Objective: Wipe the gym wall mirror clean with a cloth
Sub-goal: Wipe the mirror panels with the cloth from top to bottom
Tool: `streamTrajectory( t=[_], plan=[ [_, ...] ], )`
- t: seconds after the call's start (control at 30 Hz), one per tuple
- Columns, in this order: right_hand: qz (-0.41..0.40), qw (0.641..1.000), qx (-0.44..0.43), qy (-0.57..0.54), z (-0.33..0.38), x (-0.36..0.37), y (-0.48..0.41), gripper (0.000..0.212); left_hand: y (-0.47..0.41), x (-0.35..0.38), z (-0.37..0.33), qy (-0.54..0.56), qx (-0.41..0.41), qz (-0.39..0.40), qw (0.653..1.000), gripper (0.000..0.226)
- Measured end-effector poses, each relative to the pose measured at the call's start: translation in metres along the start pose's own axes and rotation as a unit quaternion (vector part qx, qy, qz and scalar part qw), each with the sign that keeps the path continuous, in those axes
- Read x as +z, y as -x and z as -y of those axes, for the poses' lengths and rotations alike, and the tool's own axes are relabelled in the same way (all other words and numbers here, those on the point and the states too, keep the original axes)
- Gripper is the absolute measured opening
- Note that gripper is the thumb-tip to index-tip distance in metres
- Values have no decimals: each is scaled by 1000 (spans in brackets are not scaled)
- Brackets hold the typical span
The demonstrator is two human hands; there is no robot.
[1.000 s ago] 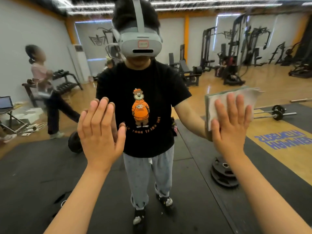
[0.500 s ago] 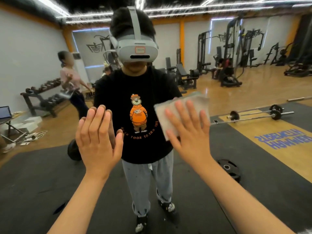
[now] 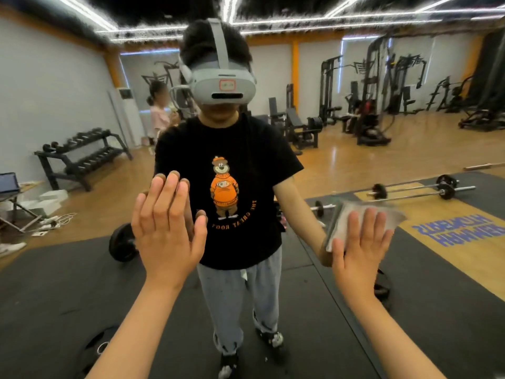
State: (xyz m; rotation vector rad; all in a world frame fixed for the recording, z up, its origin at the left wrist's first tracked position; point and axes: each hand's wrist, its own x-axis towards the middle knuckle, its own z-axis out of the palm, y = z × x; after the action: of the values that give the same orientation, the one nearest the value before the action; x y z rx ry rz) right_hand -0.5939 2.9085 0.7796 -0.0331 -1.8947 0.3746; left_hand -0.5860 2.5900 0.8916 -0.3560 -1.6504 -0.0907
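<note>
Soft cloth, light, bunches easily | your right grip pins its lower half flat-fingered to the mirror | left grip spread, empty.

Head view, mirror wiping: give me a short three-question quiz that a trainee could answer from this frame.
1. True or false: the left hand rests flat on the mirror, holding nothing.
2. The cloth is pressed to the mirror by: A) the left hand, B) the right hand, C) both hands.
3. Fill in: the right hand's fingers on the cloth are ___ (straight or curled).
Key: 1 true; 2 B; 3 straight.
</note>
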Motion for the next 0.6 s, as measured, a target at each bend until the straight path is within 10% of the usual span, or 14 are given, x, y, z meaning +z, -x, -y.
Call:
streamTrajectory(
  t=[0.2, 0.6],
  plan=[
    [50, 998, 45, -15, -11, 8, 53, 59, 1, 1, 1, -1, 0, -6, 1000, 53],
    [-44, 997, 48, -31, 56, -55, -175, 58, -1, -1, 1, 9, 0, 0, 1000, 53]
  ],
)
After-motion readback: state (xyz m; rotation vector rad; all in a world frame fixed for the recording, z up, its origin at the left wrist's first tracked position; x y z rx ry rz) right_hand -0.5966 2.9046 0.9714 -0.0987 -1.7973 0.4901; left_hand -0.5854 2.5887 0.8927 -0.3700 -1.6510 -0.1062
